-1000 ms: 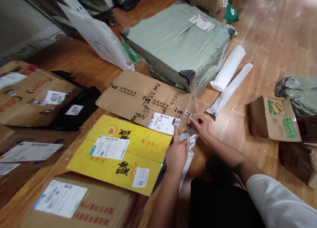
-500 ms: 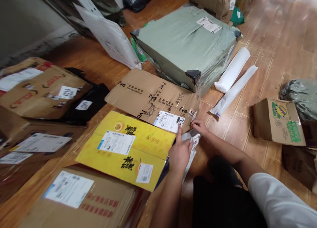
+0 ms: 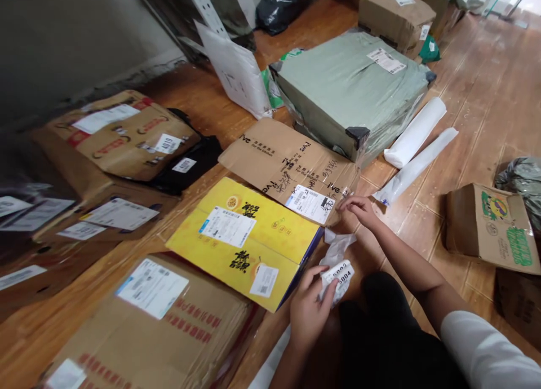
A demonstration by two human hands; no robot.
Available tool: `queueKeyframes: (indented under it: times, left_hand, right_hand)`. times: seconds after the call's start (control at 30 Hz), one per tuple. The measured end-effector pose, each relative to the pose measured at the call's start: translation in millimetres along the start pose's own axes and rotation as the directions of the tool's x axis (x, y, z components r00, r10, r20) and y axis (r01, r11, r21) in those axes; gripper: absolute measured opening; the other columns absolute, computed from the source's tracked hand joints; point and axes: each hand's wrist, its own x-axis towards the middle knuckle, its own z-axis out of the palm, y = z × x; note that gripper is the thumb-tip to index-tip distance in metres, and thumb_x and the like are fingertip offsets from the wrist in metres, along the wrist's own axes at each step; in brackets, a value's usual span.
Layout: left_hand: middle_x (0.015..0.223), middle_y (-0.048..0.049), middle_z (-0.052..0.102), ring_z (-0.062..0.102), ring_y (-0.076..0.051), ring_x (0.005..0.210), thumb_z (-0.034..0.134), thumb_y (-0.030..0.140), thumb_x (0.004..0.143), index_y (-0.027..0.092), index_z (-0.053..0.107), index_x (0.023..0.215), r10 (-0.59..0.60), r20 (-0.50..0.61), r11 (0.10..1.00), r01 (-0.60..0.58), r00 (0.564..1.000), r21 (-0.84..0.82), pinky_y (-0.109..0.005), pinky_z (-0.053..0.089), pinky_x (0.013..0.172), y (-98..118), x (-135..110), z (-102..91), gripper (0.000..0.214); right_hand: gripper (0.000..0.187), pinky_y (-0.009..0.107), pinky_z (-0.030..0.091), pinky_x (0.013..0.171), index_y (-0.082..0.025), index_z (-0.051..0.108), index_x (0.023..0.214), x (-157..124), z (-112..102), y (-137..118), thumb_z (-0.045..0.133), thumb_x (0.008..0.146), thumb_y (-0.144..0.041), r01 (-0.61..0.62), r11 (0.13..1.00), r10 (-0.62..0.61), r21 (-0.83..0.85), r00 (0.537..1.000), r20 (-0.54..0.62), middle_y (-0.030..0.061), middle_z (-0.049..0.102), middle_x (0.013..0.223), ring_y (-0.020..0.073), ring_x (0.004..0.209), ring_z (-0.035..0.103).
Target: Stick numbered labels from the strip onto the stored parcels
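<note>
My left hand [image 3: 309, 305] is closed on a strip of white number stickers [image 3: 338, 265], held low beside the yellow box [image 3: 245, 239]. My right hand [image 3: 359, 208] reaches to the right corner of the flat brown cardboard parcel [image 3: 291, 163], its fingers pinched together at the edge near the white shipping label [image 3: 310, 203]. What the fingertips hold is too small to make out.
Parcels cover the wooden floor: a large green-wrapped package [image 3: 350, 84], two white rolls [image 3: 416, 132], brown boxes at the left [image 3: 122, 132] and front [image 3: 147, 321], a printed carton [image 3: 492, 225] at the right, a black bag [image 3: 186, 166] and a white mailer [image 3: 236, 73].
My left hand has pulled back from the shipping label toward me, carrying the sticker strip. My right hand stays at the parcel's corner. The view has swung left.
</note>
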Motion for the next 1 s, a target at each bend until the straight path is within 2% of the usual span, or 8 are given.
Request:
queueKeyframes:
  times: [0.13,0.2,0.3,0.43,0.57,0.63,0.83,1.0]
  left_hand:
    - [0.096,-0.0072,0.075,0.07,-0.024,0.091,0.06,0.049,0.087,0.019,0.078,0.094,-0.315,-0.051,0.903,0.282,0.948,-0.323,-0.033,0.057,0.083,2.3,-1.8,-9.8,0.036]
    - [0.09,-0.0066,0.075,0.069,-0.025,0.087,0.063,0.053,0.083,0.019,0.079,0.087,-0.399,-0.026,0.833,0.35,0.916,-0.429,-0.034,0.057,0.081,2.4,-2.8,-17.9,0.038]
    - [0.082,-0.0057,0.074,0.067,-0.023,0.081,0.064,0.052,0.082,0.019,0.076,0.069,-0.395,0.001,0.809,0.348,0.919,-0.474,-0.032,0.055,0.077,2.2,-10.5,-32.4,0.038]
    - [0.08,-0.0042,0.074,0.065,-0.019,0.075,0.069,0.046,0.077,0.018,0.077,0.072,-0.391,0.065,0.813,0.377,0.918,-0.444,-0.028,0.052,0.072,-0.5,-40.6,-45.1,0.029]
    - [0.066,-0.0018,0.07,0.063,-0.018,0.067,0.07,0.045,0.075,0.017,0.076,0.072,-0.451,0.174,0.75,0.478,0.875,-0.458,-0.027,0.049,0.067,-8.5,-80.9,-44.9,0.028]
    - [0.072,-0.0034,0.073,0.065,-0.019,0.072,0.072,0.043,0.073,0.018,0.077,0.076,-0.456,0.191,0.716,0.486,0.869,-0.501,-0.028,0.05,0.072,-12.9,-95.5,-42.0,0.026]
    - [0.073,-0.0053,0.074,0.065,-0.021,0.072,0.076,0.053,0.068,0.018,0.075,0.072,-0.579,0.129,0.602,0.53,0.805,-0.597,-0.03,0.051,0.071,-26.1,-108.8,-29.4,0.035]
    - [0.073,-0.0044,0.072,0.063,-0.021,0.072,0.072,0.063,0.066,0.016,0.072,0.074,-0.596,0.11,0.595,0.53,0.795,-0.604,-0.031,0.049,0.07,-46.7,-112.2,-13.8,0.047]
  right_hand:
    - [0.036,0.036,0.051,0.085,-0.021,0.071,0.084,-23.6,13.4,-35.0,0.044,0.088,-0.046,0.073,0.996,-0.067,0.049,0.992,-0.105,0.006,0.071,0.085,0.0211,0.088,0.065]
    - [0.038,0.036,0.052,0.085,-0.022,0.07,0.105,-45.9,24.1,-59.3,0.051,0.087,-0.049,0.089,0.99,-0.098,0.108,0.992,0.081,0.0067,0.071,0.098,0.0208,0.092,0.065]
    - [0.042,0.031,0.053,0.075,-0.022,0.069,0.116,-88.3,43.6,-89.9,0.072,0.08,-0.045,-0.008,0.996,-0.047,0.09,0.805,0.591,0.0077,0.071,0.109,0.0195,0.088,0.067]
    - [0.03,0.026,0.051,0.066,-0.019,0.074,0.091,-140.8,66.8,-93.5,0.078,0.077,-0.046,-0.163,0.987,0.107,0.009,0.684,0.721,0.0042,0.072,0.085,0.0148,0.072,0.064]
    - [0.045,0.028,0.054,0.073,-0.019,0.074,0.094,-175.7,76.1,-69.8,0.089,0.061,-0.046,-0.453,0.891,0.248,-0.002,0.483,0.84,0.0011,0.072,0.084,0.0147,0.076,0.067]
    - [0.041,0.029,0.054,0.075,-0.018,0.075,0.088,-186.3,76.7,-59.9,0.089,0.062,-0.046,-0.499,0.866,0.295,-0.044,0.438,0.849,0.0012,0.072,0.082,0.0144,0.076,0.068]
    - [0.044,0.029,0.053,0.07,-0.017,0.075,0.079,-193.7,79.7,-43.5,0.089,0.057,-0.052,-0.48,0.865,0.375,-0.144,0.429,0.822,0.0017,0.072,0.074,0.0143,0.068,0.065]
    - [0.045,0.028,0.05,0.063,-0.018,0.073,0.072,-201.2,88.0,-27.9,0.082,0.062,-0.061,-0.362,0.92,0.347,-0.148,0.579,0.738,0.0016,0.069,0.068,0.0143,0.063,0.062]
